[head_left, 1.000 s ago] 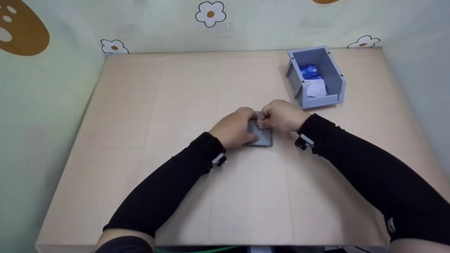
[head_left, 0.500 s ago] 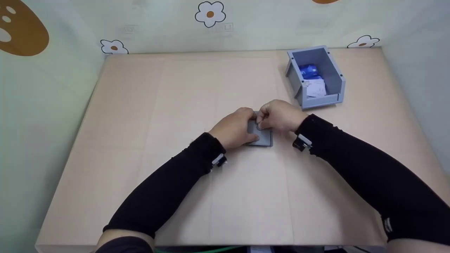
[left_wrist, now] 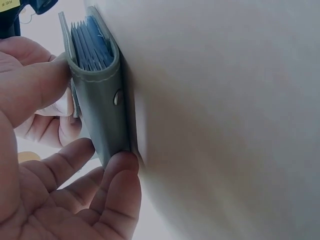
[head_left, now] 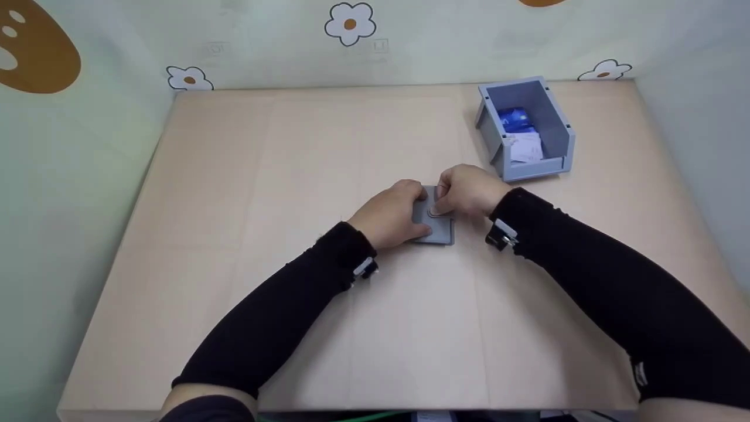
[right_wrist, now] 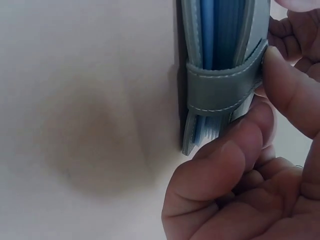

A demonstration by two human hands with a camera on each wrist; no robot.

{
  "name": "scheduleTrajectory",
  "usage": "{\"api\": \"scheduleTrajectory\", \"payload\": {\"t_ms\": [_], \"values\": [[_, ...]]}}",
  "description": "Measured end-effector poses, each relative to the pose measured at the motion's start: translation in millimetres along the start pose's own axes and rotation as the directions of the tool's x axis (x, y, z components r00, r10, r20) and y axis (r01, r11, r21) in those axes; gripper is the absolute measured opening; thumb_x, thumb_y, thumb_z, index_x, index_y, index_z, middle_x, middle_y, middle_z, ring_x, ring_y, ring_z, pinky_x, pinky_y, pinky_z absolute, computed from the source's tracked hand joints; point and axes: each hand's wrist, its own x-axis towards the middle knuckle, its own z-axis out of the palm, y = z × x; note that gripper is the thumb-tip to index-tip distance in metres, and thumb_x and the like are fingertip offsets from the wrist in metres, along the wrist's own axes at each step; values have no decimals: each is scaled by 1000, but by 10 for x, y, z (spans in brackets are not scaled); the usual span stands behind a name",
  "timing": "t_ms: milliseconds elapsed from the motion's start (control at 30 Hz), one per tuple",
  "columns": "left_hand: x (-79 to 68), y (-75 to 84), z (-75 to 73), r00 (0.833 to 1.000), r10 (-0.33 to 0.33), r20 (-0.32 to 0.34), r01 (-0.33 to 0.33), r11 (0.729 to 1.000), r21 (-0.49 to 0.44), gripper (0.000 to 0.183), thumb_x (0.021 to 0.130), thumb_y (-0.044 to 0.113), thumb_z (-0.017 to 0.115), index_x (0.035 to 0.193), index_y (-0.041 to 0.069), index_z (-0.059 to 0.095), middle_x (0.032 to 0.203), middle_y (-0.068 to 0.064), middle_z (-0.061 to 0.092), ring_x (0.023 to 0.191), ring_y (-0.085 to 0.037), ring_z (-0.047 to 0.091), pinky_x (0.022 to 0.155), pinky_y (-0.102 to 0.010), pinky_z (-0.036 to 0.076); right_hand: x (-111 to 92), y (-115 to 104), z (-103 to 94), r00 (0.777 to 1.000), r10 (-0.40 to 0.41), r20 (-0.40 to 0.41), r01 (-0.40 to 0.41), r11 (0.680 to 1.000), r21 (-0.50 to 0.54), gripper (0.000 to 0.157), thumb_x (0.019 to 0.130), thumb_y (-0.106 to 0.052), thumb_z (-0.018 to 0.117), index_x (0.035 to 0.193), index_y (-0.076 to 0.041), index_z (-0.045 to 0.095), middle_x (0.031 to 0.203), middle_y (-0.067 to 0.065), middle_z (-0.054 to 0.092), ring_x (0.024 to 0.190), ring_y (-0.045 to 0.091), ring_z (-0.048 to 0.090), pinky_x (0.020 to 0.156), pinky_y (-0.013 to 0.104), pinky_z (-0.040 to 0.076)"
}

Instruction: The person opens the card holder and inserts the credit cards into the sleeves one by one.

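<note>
A grey card holder (head_left: 439, 235) with stitched edges lies on the table, several clear sleeves and something blue between its covers. My left hand (head_left: 385, 217) grips its spine side, thumb on the top cover and fingers around the far end of the spine (left_wrist: 100, 112). A metal snap (left_wrist: 118, 97) shows low on the spine. On the opposite side, a stitched closing strap (right_wrist: 215, 91) wraps over the open edge onto the top cover. My right hand (head_left: 471, 190) has its thumb on the strap's end, with the other fingers curled at the holder's edge.
At the back right stands a grey open-front bin (head_left: 536, 171) with a blue packet (head_left: 515, 119) and white cards (head_left: 526, 147) inside. Patterned wall coverings enclose the table (head_left: 304, 328) at the back and sides.
My right hand has shifted slightly to the right, uncovering more of the top cover. My left hand and the card holder have stayed in place.
</note>
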Motion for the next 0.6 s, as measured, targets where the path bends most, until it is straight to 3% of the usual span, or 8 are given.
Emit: {"api": "scheduleTrajectory", "payload": {"t_ms": [333, 467, 600], "values": [[-1, 0, 1, 1000, -4, -6, 4, 1000, 29, 59, 94, 36, 80, 140, 10, 54, 151, -2, 51, 118, -16, 60, 109, -33, 50, 40, 44, -15, 1000, 7, 15, -7, 1000, -12, 27, 87, -27, 85, 81, -12, 63, 75, -3, 56, 80, 20, 52, 65, 30, 38], [-4, 2, -4, 1000, -6, -6, 6, 998, 62, 60, 95, 39, 77, 143, 11, 53, 154, -2, 49, 119, -18, 60, 109, -34, 50, 20, 144, 15, 999, -11, -31, 11, 1000, 15, 31, 85, -31, 86, 80, -11, 64, 73, -3, 57, 78, 19, 52, 65, 29, 38], [-11, -25, -28, 1000, -14, -25, 17, 995, 98, 66, 99, 46, 71, 152, 12, 50, 163, -6, 44, 136, -24, 56, 117, -40, 45, -55, 254, 41, 994, -32, -109, 38, 998, 53, 33, 92, -37, 80, 84, -10, 64, 76, -2, 57, 73, 17, 51, 61, 28, 38]]}}
